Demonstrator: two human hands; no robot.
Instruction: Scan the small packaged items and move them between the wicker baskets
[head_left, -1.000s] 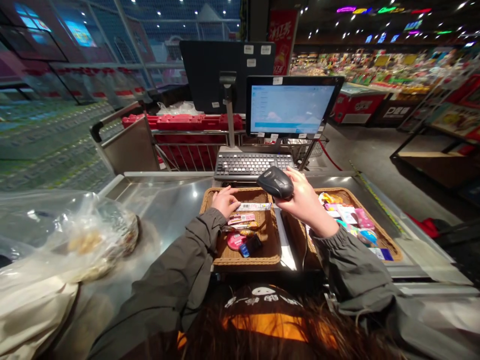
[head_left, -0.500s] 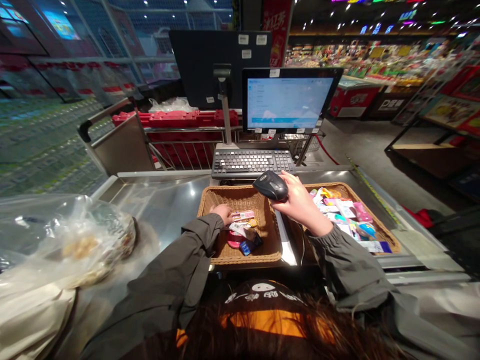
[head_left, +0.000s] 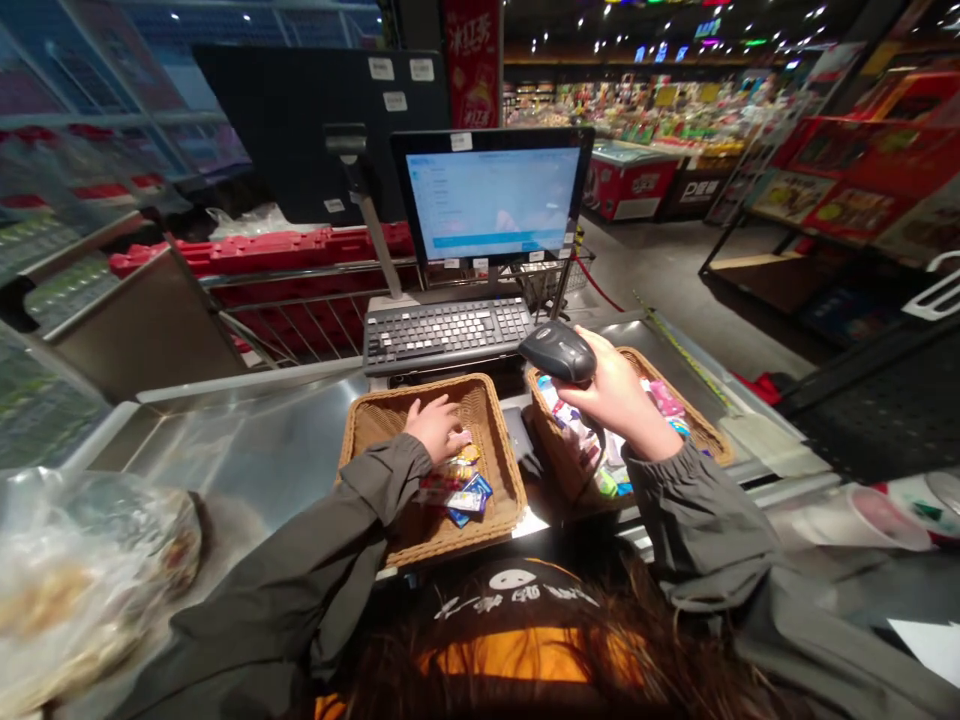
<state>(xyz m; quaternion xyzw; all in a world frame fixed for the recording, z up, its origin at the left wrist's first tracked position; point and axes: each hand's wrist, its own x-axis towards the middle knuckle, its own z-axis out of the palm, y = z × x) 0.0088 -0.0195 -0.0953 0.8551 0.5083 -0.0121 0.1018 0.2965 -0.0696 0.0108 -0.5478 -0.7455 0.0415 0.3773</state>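
Observation:
My right hand (head_left: 611, 395) is wrapped round a black barcode scanner (head_left: 559, 351) and holds it above the right wicker basket (head_left: 705, 430), which is full of small colourful packets (head_left: 592, 445). My left hand (head_left: 435, 428) reaches into the left wicker basket (head_left: 375, 420). Its fingers rest on a small heap of snack packets (head_left: 459, 485), and I cannot make out whether they grip one. Both baskets stand on the steel checkout counter (head_left: 262, 450), in front of a keyboard (head_left: 446, 334).
A lit till monitor (head_left: 491, 200) stands behind the keyboard, with a dark screen back (head_left: 300, 120) to its left. Red shopping baskets (head_left: 262, 250) sit beyond a metal rail. A clear plastic bag of goods (head_left: 82, 580) lies at the near left. Shop shelves (head_left: 862, 190) line the right.
My view has swung to the right, shifting the till and baskets left in the picture. My left hand has settled lower on the packets in the left basket; the right hand still holds the scanner up.

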